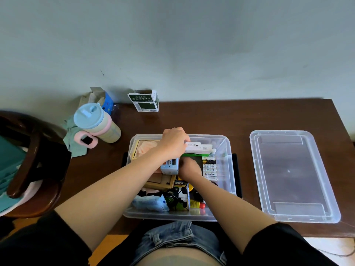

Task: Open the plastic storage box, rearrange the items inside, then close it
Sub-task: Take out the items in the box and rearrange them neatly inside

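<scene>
Clear storage box (227,148) sits open at the surface's (240,116) near edge, lid (292,175) lying beside it on the right. Left hand (173,144) grips a white carton (198,147) by the box's far wall. Right hand (189,167) is down among the stuff, can't tell its grip.

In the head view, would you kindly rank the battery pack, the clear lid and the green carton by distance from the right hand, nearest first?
From the right hand:
1. Battery pack, just right of it, inside the box.
2. Green carton, far back by the wall.
3. Clear lid, on the table, far right.
</scene>
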